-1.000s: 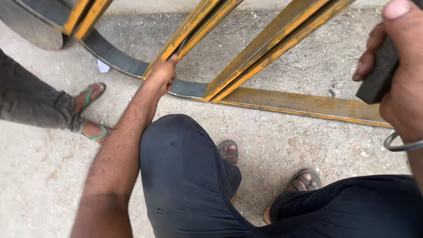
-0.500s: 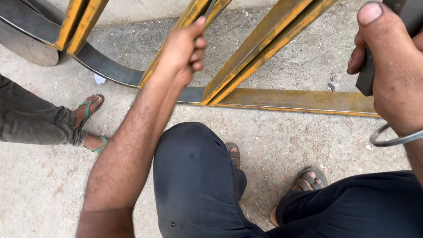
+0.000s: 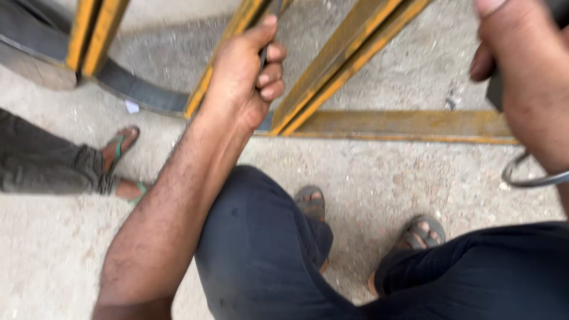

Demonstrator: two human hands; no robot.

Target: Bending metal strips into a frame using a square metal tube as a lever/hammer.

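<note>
- Left hand [image 3: 246, 74]: fingers curled tight around a slanted yellow metal bar [image 3: 228, 44] of the frame; a thin dark object, possibly a tool, shows between the fingers.
- Right hand [image 3: 524, 77]: at the upper right edge, closed around a dark object [image 3: 495, 95], mostly hidden; a metal ring [image 3: 524, 178] hangs below the wrist.
- Frame: the bars rest on the concrete floor [image 3: 379, 184], just ahead of the person's sandalled feet.
- Another person's foot [image 3: 121, 145] in a green sandal stands at left.

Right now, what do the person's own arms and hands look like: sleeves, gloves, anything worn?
Both are bare: no gloves, no sleeves in view. The left hand and its long forearm carry nothing. The right hand has a plain thin metal bangle hanging at the wrist.
</note>
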